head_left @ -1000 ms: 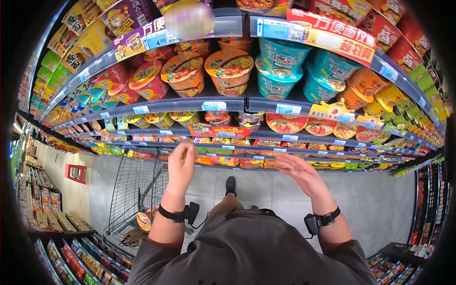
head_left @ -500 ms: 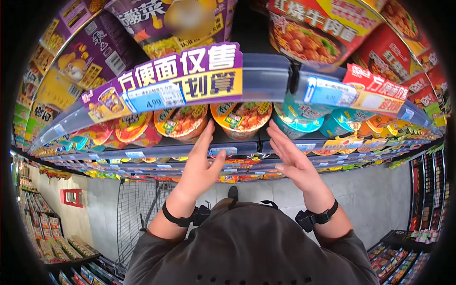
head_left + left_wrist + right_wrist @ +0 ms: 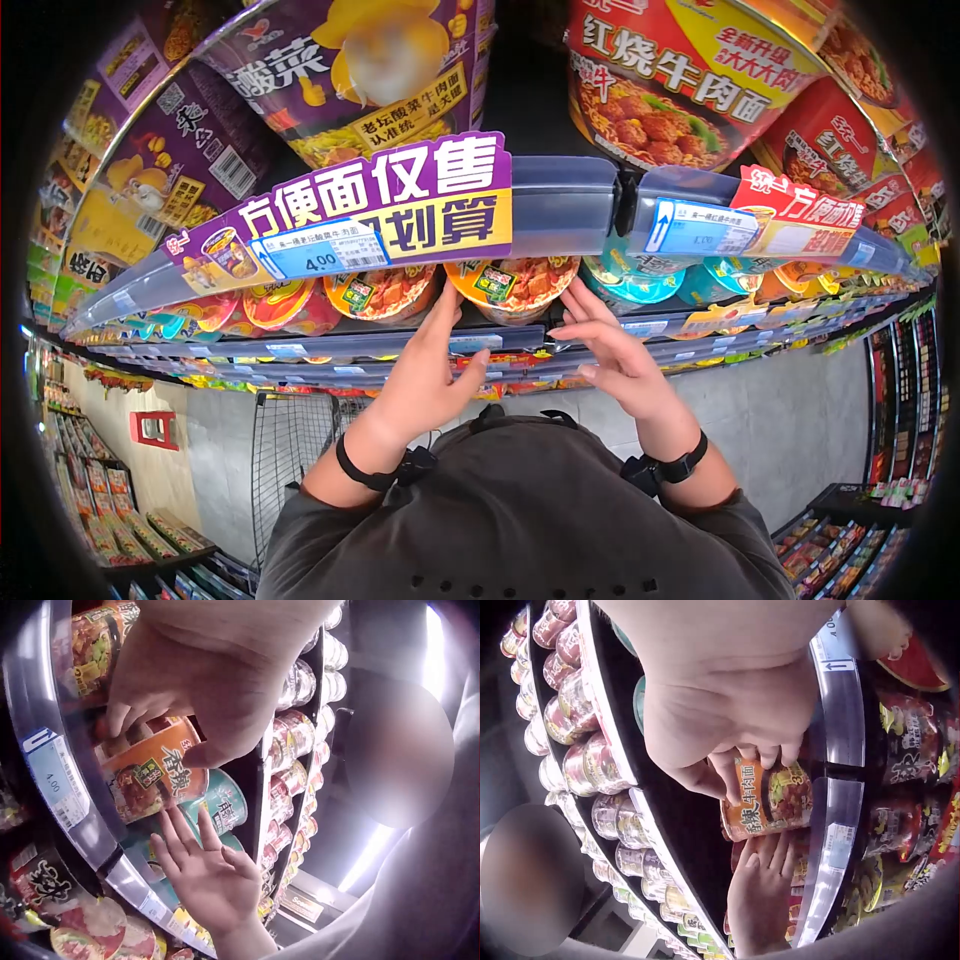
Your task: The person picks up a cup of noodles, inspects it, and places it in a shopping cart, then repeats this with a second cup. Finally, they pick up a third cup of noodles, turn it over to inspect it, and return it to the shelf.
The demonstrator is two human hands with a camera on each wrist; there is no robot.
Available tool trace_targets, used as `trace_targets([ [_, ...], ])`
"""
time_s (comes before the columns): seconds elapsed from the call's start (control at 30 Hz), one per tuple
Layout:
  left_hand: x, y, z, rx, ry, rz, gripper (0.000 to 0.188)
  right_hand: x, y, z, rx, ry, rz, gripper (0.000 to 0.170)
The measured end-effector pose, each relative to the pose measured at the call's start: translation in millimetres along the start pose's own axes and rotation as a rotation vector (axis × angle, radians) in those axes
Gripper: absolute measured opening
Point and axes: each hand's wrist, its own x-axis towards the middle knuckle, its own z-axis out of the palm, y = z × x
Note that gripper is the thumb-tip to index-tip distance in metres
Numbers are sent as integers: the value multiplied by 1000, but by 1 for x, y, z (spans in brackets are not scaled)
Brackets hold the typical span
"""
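Moved up since the earliest frame, with left hand (image 3: 428, 372) and right hand (image 3: 628, 366) now flanking orange cup (image 3: 515, 288) near shelf's (image 3: 846, 716) front edge. Touching with extended fingers, not clasping. Could slip over edge if pressed unevenly.

Has left forearm (image 3: 335, 487) and right forearm (image 3: 706, 484) out front, angled inward. Holds left hand (image 3: 420, 378) with left fingers (image 3: 437, 320) near straight and close together, left thumb (image 3: 471, 374) well off them. Holds right hand (image 3: 638, 380) with right fingers (image 3: 210, 831) parted, loosely extended, right thumb (image 3: 602, 379) out toward the left. Points both hands forward, roughly facing each other, apart and about level.
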Motion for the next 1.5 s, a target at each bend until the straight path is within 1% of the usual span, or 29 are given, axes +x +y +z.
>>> trace_targets([
  [0.13,-11,11,1,-16,56,-8,88,-8,-6,-1,58,-25,18,50],
  [0.2,-18,21,5,-97,110,64,85,-14,-7,-3,51,-71,-29,48],
  [0.27,-32,32,10,-108,149,53,84,-26,-11,-4,68,-96,-23,46],
  [0.33,-46,46,15,-120,190,-4,84,-39,-14,-5,84,-124,-19,45],
  [0.37,-54,48,21,-136,231,4,82,-47,-14,-6,84,-146,-16,45],
  [0.47,-84,63,36,-83,242,-26,80,-76,-14,-3,131,-193,-11,44],
  [0.53,-108,71,50,-95,269,-47,78,-99,-12,-4,135,-231,33,46],
  [0.6,-135,75,64,-95,236,-86,77,-121,-9,-4,138,-269,44,47],
  [0.67,-161,80,79,-97,250,-117,76,-143,-8,0,260,-255,109,46],
  [0.73,-186,91,91,-34,224,-112,77,-165,-3,0,257,-294,118,47],
  [0.77,-212,99,102,-36,245,-167,79,-183,-1,7,307,-314,190,48],
  [0.8,-223,104,106,-30,258,-183,79,-190,-1,10,339,-313,244,48],
  [0.83,-233,109,109,-60,273,-199,79,-197,-3,14,344,-312,292,52],
  [0.87,-243,113,111,-91,288,-212,79,-202,-2,18,349,-326,296,52],
  [0.93,-263,118,113,-65,311,-227,79,-210,1,26,437,-388,349,59],
  [0.97,-273,119,114,-43,321,-239,79,-212,0,32,435,-403,357,59],
  [1.03,-291,118,114,-74,347,-267,79,-214,-2,48,472,-427,360,68],
  [1.07,-299,116,113,-102,357,-287,79,-214,-4,56,468,-443,368,68],
  [1.13,-316,112,108,-122,393,-297,79,-210,-6,74,557,-410,396,74],
  [1.2,-335,109,98,-140,434,-309,79,-207,-3,93,566,-423,428,75],
  [1.23,-346,109,91,-100,446,-295,78,-206,0,105,581,-416,454,76],
  [1.3,-374,106,77,-58,481,-302,78,-197,7,129,580,-465,485,77],
  [1.37,-410,103,60,-66,534,-395,76,-186,17,162,585,-517,515,77],
  [1.4,-429,101,50,-61,558,-413,76,-179,22,181,596,-549,533,77],
  [1.47,-470,99,30,-54,564,-516,75,-166,32,224,610,-609,562,77],
  [1.5,-491,97,21,-86,612,-528,74,-159,37,248,591,-661,579,76],
])
